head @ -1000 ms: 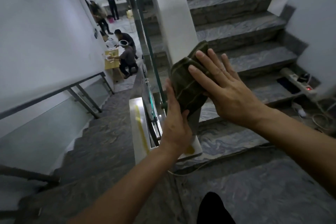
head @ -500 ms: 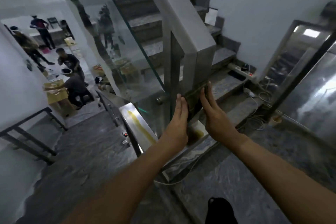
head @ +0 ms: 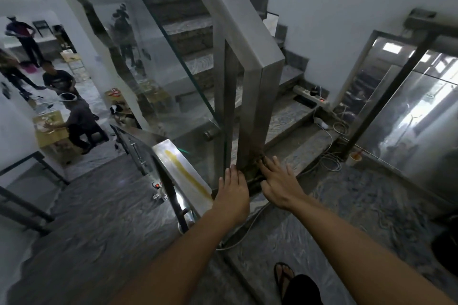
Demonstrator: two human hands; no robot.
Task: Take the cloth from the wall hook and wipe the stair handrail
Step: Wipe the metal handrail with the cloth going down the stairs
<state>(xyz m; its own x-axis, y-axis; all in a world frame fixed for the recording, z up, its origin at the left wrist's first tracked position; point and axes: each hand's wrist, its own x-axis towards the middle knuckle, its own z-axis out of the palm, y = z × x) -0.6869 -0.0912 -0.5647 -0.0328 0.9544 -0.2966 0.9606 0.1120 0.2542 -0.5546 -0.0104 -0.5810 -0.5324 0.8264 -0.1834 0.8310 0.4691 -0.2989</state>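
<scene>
A dark green cloth (head: 252,174) is pressed against the foot of the steel handrail post (head: 255,111), close to the floor. My left hand (head: 233,187) lies flat on the cloth's left side and my right hand (head: 278,182) on its right side, so most of the cloth is hidden between them. The broad steel handrail (head: 233,10) rises from the post up to the left, with a glass panel (head: 158,62) below it.
A second steel rail (head: 183,168) with a yellow streak descends to the left beside the down stairs. A power strip (head: 311,95) and loose cables (head: 329,153) lie on the steps to the right. Metal doors (head: 409,111) stand at right. Several people work below at left.
Both hands have slid the cloth down the post, from near its top to its base. The view has tilted up and widened.
</scene>
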